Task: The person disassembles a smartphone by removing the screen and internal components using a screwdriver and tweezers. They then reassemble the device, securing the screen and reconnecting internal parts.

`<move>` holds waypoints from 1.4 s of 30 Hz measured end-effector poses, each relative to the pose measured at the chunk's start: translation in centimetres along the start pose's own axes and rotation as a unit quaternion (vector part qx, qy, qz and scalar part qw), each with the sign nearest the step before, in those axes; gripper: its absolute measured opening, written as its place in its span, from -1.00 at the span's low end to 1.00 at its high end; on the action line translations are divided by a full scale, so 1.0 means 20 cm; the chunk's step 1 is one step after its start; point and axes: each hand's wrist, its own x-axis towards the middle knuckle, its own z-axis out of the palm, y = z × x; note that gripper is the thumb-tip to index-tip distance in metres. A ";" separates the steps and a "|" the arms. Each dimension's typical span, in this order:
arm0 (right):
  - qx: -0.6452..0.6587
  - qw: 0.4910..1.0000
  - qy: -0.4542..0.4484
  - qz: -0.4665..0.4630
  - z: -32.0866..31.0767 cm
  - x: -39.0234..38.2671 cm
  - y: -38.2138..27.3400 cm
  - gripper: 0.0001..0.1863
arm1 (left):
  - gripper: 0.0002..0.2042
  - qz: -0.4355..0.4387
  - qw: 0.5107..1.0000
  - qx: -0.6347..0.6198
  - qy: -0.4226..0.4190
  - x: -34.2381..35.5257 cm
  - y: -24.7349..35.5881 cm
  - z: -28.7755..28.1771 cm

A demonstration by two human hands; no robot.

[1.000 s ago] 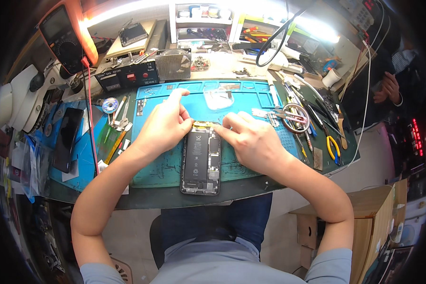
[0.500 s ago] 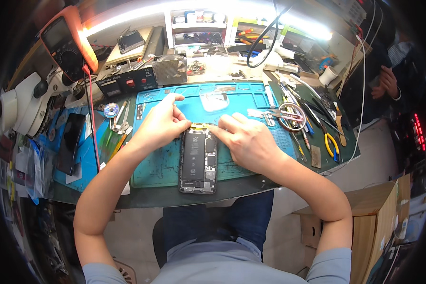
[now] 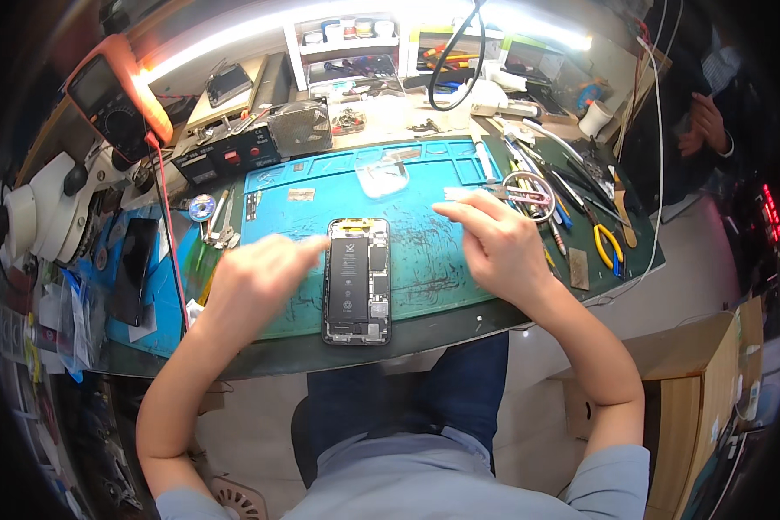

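Note:
An opened smartphone (image 3: 355, 282) lies on the blue work mat (image 3: 425, 277), its black battery and circuit boards showing and a yellow strip at its top end. My left hand (image 3: 264, 282) is in the air just left of the phone, smeared by motion, so its grip does not show. To the phone's right, my right hand (image 3: 503, 247) hovers over the mat with fingers curled and tips pressed together. Whatever those tips hold, if anything, is too small to make out. Beyond them lie small pale pieces (image 3: 464, 193).
Pliers (image 3: 608, 247), tweezers and a round ring-shaped item (image 3: 529, 198) crowd the right side. A clear plastic box (image 3: 383, 179) sits on the mat. At left are a dark phone (image 3: 134, 269), a multimeter (image 3: 113, 100) and a microscope (image 3: 43, 195). Another person's hands (image 3: 706, 126) show far right.
Both hands have come away from the phone's top end, the left toward me and leftward, the right out to the right. The phone stays on the mat, now uncovered.

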 end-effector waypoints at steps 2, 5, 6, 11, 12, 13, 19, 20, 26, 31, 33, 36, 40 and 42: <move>0.008 0.999 -0.008 0.033 -0.02 -0.07 0.03 -0.56 | -0.46 0.098 0.993 0.063 -0.034 -0.01 0.07 -0.04; 0.011 0.999 0.005 0.050 -0.02 -0.13 0.04 -0.54 | -0.37 0.197 0.960 0.158 -0.120 0.05 0.11 -0.06; 0.012 0.998 0.013 0.054 -0.02 -0.14 0.04 -0.54 | -0.34 0.248 0.939 0.188 -0.148 0.08 0.10 -0.03; 0.001 0.998 0.045 0.045 -0.04 -0.14 0.04 -0.48 | -0.45 0.317 0.919 0.167 -0.164 0.22 0.16 0.01; -0.013 0.998 0.049 0.047 -0.05 -0.14 0.05 -0.50 | -0.47 0.324 0.916 0.168 -0.164 0.24 0.15 0.01; -0.018 0.996 0.067 0.053 -0.07 -0.14 0.07 -0.52 | -0.49 0.332 0.914 0.169 -0.164 0.26 0.14 0.01; -0.070 0.962 0.137 0.225 -0.30 -0.14 0.25 -0.77 | -0.15 0.070 0.967 -0.012 -0.243 0.32 0.08 -0.14; -0.037 0.954 0.166 0.248 -0.30 -0.17 0.32 -0.81 | -0.13 0.037 0.969 -0.048 -0.241 0.31 0.06 -0.14; -0.091 0.974 0.069 0.193 -0.39 -0.12 0.42 -0.71 | -0.14 0.002 0.975 -0.094 -0.200 0.24 0.05 -0.09; -0.079 0.983 -0.132 0.101 -0.37 -0.08 0.38 -0.59 | -0.13 -0.003 0.984 -0.099 -0.146 0.21 0.06 -0.06; -0.084 0.985 -0.127 0.078 -0.36 -0.08 0.36 -0.58 | -0.16 -0.011 0.984 -0.112 -0.136 0.22 0.07 -0.05; -0.125 0.980 -0.140 0.062 -0.35 -0.10 0.37 -0.62 | -0.18 -0.022 0.987 -0.109 -0.116 0.21 0.06 -0.02; -0.081 0.985 -0.145 0.044 -0.37 -0.11 0.38 -0.75 | -0.18 -0.042 0.987 -0.126 -0.094 0.19 0.03 0.03; -0.127 0.978 -0.160 0.039 -0.37 -0.13 0.40 -0.77 | -0.18 -0.043 0.987 -0.133 -0.085 0.17 0.01 0.03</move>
